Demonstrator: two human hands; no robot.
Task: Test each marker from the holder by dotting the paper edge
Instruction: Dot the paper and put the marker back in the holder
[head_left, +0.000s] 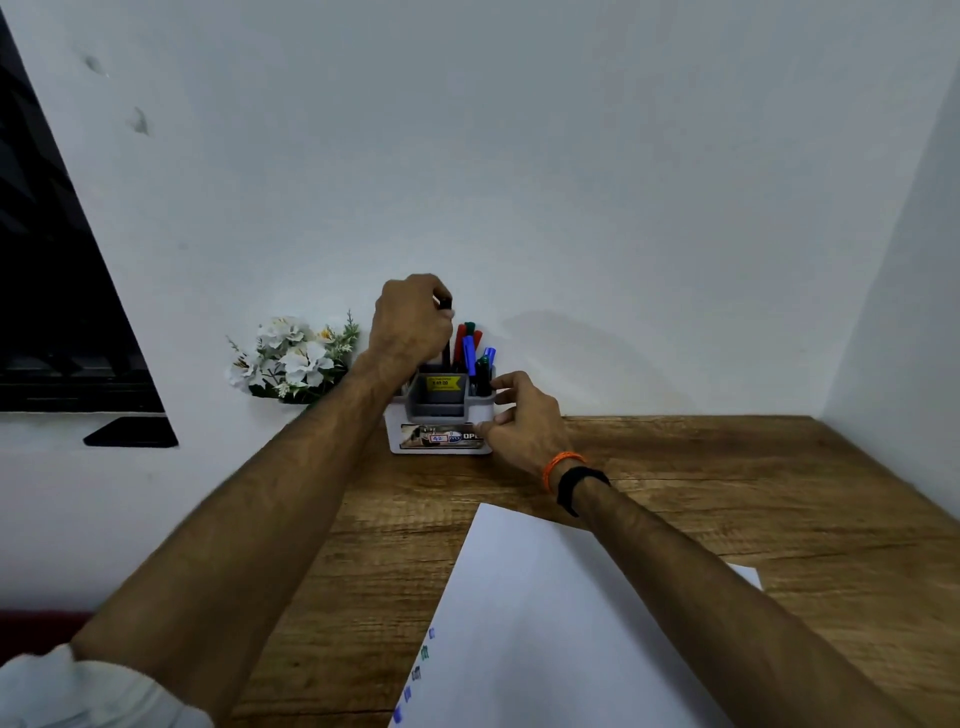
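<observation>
A white and grey marker holder (441, 410) stands at the far edge of the wooden desk (701, 483), against the wall. Red, green, blue and black markers (470, 345) stick up from it. My left hand (410, 325) is above the holder, closed around a black marker (445, 332) that stands upright in the left part of the holder. My right hand (519, 415) grips the holder's right side with thumb and fingers. A white sheet of paper (545, 623) lies near me, with several blue and green dots (415, 675) along its left edge.
A bunch of white artificial flowers (291, 358) sits left of the holder, close to my left forearm. A dark window (57, 312) and a black object on its sill (132, 432) are at far left. Walls close the desk at back and right.
</observation>
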